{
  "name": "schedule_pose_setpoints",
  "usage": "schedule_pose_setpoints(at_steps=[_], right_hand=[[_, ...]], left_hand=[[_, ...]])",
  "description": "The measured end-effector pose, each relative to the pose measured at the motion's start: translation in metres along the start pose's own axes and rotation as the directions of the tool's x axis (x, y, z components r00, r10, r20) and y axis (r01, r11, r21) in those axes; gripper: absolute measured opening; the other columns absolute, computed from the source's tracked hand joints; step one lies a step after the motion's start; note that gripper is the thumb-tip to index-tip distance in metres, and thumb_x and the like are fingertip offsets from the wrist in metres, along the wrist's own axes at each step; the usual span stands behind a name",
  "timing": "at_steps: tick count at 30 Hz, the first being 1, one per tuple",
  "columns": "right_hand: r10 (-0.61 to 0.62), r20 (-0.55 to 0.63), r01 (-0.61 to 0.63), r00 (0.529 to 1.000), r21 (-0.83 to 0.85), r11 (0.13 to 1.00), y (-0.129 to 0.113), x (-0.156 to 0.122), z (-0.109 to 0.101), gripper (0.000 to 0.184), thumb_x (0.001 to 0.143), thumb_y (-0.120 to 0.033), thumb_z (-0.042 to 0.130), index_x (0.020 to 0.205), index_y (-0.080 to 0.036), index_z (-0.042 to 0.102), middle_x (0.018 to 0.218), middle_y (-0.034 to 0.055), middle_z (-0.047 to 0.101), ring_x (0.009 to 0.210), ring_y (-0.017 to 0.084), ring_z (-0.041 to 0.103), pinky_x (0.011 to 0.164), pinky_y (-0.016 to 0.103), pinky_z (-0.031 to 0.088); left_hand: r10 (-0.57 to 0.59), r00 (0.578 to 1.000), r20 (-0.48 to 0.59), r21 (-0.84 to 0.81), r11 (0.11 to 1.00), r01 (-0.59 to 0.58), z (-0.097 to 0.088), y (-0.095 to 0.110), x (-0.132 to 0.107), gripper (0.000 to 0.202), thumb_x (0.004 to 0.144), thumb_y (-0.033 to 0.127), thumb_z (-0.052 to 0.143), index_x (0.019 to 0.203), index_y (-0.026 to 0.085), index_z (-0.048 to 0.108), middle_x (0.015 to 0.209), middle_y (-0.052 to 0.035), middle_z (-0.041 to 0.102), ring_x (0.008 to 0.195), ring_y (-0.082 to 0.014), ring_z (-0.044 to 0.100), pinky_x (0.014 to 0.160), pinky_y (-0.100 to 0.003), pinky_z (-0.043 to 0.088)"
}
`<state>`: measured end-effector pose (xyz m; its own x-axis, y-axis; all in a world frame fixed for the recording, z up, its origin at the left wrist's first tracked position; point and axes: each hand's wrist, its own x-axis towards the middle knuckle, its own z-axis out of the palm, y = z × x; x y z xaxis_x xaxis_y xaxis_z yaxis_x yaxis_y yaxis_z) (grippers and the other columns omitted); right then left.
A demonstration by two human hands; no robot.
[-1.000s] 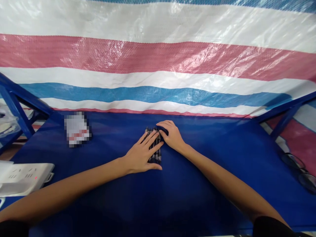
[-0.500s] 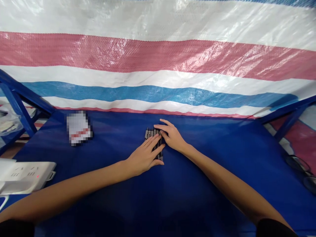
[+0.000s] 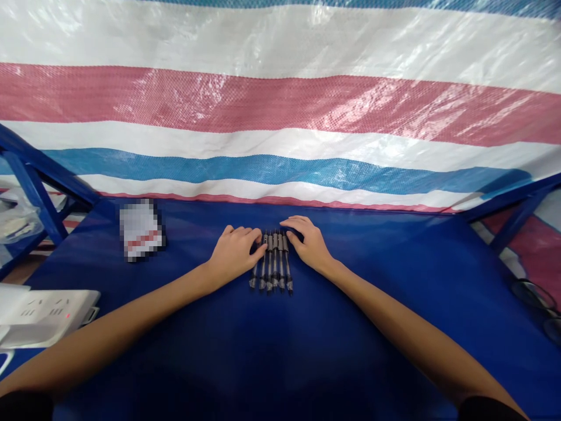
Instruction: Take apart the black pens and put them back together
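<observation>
Several dark, slim pens (image 3: 275, 257) with grey grips lie side by side on the blue tabletop (image 3: 272, 345), their grip ends pointing away from me. Against the left edge of the row rests my left hand (image 3: 236, 251), its fingers bent and the thumb apart from them, over the upper part of the leftmost pen. On the other side, my right hand (image 3: 310, 242) curves at the row's upper right corner, thumb and fingers apart, with the thumb close to the rightmost pen. Whether that thumb touches the pen, I cannot tell.
A blurred white packet with a red band (image 3: 141, 229) lies at the back left. A white power strip (image 3: 48, 316) sits at the left edge. Behind the table hangs a striped plastic sheet (image 3: 280, 105), between blue frame bars (image 3: 33, 181). Dark-rimmed glasses (image 3: 532, 292) appear far right.
My left hand has moved off the top of the pens to their left side, uncovering most of the row. My right hand stays at the right, fingers more bent.
</observation>
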<state>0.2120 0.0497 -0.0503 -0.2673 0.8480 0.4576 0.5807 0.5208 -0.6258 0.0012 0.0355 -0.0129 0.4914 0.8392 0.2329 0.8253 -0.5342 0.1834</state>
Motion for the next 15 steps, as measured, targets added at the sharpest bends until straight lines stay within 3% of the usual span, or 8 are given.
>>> schedule_pose_setpoints(at_steps=[8,12,15], right_hand=[[-0.015,0.007,0.015,1.000,-0.003,1.000,-0.004,0.000,-0.001,0.027,0.086,-0.010,0.048,0.102,-0.019,0.067,0.102,0.0072,0.069,0.104,0.022,0.057,0.095,0.044,0.047],[-0.076,0.053,0.078,0.996,-0.026,0.997,-0.007,-0.001,0.000,0.026,0.090,-0.014,0.047,0.106,-0.017,0.067,0.108,0.0087,0.068,0.107,0.022,0.056,0.097,0.044,0.046],[-0.123,0.140,0.126,0.982,-0.009,0.992,-0.007,-0.002,0.001,0.031,0.094,-0.020,0.043,0.119,-0.020,0.061,0.124,0.0083,0.062,0.119,0.022,0.052,0.104,0.046,0.042]], left_hand=[[-0.060,0.980,0.191,0.168,0.985,0.028,-0.006,-0.001,-0.004,0.022,0.082,0.036,0.049,0.074,0.017,0.055,0.074,-0.0074,0.068,0.068,-0.0245,0.063,0.069,-0.036,0.038],[-0.137,0.972,0.191,0.154,0.982,0.108,-0.010,-0.001,-0.002,0.017,0.079,0.031,0.049,0.073,0.018,0.056,0.066,-0.0054,0.064,0.063,-0.0228,0.062,0.060,-0.030,0.037],[-0.200,0.967,0.157,0.093,0.978,0.187,-0.012,0.000,0.001,0.017,0.081,0.033,0.047,0.078,0.020,0.057,0.061,-0.0015,0.062,0.058,-0.0199,0.059,0.054,-0.026,0.032]])
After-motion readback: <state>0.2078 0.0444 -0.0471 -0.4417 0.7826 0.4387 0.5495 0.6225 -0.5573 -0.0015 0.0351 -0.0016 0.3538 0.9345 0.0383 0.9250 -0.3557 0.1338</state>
